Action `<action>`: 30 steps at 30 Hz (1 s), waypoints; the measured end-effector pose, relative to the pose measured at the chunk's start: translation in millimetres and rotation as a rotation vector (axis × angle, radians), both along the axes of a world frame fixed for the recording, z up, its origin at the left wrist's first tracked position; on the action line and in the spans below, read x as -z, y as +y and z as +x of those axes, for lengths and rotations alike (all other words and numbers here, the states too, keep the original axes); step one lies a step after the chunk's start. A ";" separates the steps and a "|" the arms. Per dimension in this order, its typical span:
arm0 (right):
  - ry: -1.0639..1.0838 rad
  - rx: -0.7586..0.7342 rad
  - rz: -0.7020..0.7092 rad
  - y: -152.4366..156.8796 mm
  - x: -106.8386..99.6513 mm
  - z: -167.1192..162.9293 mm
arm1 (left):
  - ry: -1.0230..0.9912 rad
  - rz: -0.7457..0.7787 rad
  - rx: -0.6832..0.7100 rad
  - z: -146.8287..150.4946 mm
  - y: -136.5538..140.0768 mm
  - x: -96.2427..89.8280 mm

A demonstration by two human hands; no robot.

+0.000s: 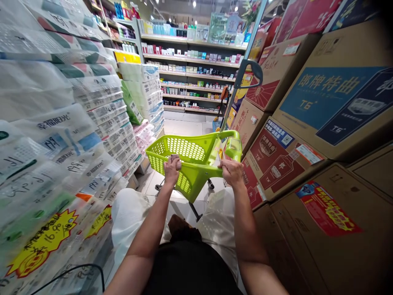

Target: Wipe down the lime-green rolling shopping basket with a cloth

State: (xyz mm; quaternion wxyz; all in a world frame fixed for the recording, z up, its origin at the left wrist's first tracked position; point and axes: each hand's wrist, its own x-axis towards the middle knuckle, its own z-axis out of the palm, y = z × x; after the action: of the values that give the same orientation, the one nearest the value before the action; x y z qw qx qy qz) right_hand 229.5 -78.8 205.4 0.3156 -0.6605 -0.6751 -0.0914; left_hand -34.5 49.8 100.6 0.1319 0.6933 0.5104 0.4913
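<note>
black shirt (192,270) nearest, the cart (199,180) lies crosswise ahead, left hand (172,170) gripping its near rim (195,166), right hand (231,172) its handle end (234,150).

From here I see packs (76,147) walling off the left and boxes (282,164) blocking the right, leaving little room to swing wide. The cart (198,180) stands in the lane between. Reaching down over its open top is unobstructed; beyond, floor (187,119) runs to the shelves (196,41), a handle (238,76) jutting in rightward.
</note>
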 end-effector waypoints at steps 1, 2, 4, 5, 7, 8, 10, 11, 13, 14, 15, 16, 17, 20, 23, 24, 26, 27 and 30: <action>-0.001 0.000 -0.001 1.6 0.3 2.5 | 0.014 0.016 0.030 2.1 -0.2 1.7; 0.000 0.002 -0.005 3.3 0.7 5.5 | 0.022 0.033 0.066 5.4 -2.2 3.4; 0.010 0.013 -0.008 7.2 2.5 14.0 | 0.014 0.056 0.121 10.3 -7.7 6.4; 0.018 0.015 -0.005 9.4 3.7 19.5 | 0.001 0.056 0.134 9.7 -9.1 7.5; 0.036 0.007 -0.005 13.8 6.0 33.2 | -0.023 0.034 0.121 0.5 -6.7 8.3; 0.040 0.002 -0.013 16.0 6.6 40.7 | -0.032 0.018 0.094 -7.4 -3.1 8.1; 0.030 0.008 -0.043 20.2 5.9 54.0 | -0.044 -0.011 0.015 -25.1 5.8 7.4; 0.011 0.035 -0.060 22.2 4.6 57.9 | -0.051 -0.025 -0.023 -32.5 9.3 7.3; -0.056 0.141 -0.068 26.8 1.3 55.8 | -0.067 -0.047 -0.064 -39.8 11.0 8.6; -0.102 0.193 -0.054 29.5 0.2 48.6 | -0.073 -0.053 -0.065 -38.9 8.6 10.2; -0.151 0.234 -0.030 32.3 0.1 37.2 | -0.073 -0.053 -0.058 -35.4 4.3 12.3; -0.198 0.239 0.003 35.2 1.4 22.4 | -0.067 -0.047 -0.046 -30.0 -1.3 14.8; -0.242 0.191 0.026 38.1 4.3 5.2 | -0.052 -0.035 -0.031 -23.8 -7.7 17.7; -0.314 0.042 0.004 44.6 21.1 -44.7 | 0.015 0.008 0.026 -12.6 -25.0 26.3; -0.343 0.060 -0.049 47.3 40.7 -66.4 | 0.036 0.020 0.014 -26.3 -31.6 32.2; -0.360 0.067 -0.050 47.5 45.8 -65.9 | 0.027 0.018 -0.016 -35.9 -31.0 33.2; -0.397 0.062 -0.034 48.0 52.4 -57.0 | -0.002 0.010 -0.104 -57.4 -26.8 33.8; -0.411 0.052 -0.021 48.7 54.2 -50.3 | -0.018 0.003 -0.154 -67.5 -24.2 33.5; -0.414 0.037 0.007 53.7 55.7 -27.8 | -0.018 -0.047 -0.268 -86.4 -20.6 29.9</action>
State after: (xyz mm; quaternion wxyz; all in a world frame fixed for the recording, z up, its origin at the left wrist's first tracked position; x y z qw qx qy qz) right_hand 201.8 -25.1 149.7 0.1706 -0.6388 -0.7130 -0.2334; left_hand -120.9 29.2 70.7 0.0858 0.6112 0.6086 0.4987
